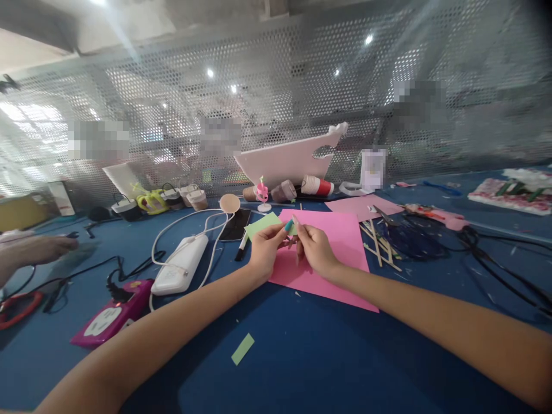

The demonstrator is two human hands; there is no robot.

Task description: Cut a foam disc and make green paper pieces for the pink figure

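In front of me, my left hand (pixel 265 250) and my right hand (pixel 318 252) meet over a sheet of pink paper (pixel 340 247) on the blue table. Both pinch light green paper (pixel 264 223), thumbs and fingertips close together. One green corner sticks out past my left hand, and a little green shows between the fingertips. Whether these are one piece or two is hidden by the fingers. A loose green paper strip (pixel 242 349) lies nearer me, left of centre. Left of my left hand, a black-and-white marker (pixel 241 246) lies by a phone (pixel 235 225).
A white power bank (pixel 181 264) with cables and a purple power strip (pixel 114 313) lie left. Wooden sticks (pixel 379 244) lie right, near metal scissors (pixel 385 215). Paper cups (pixel 317 186) line the back. Another person's hand (pixel 47 249) reaches in from the left.
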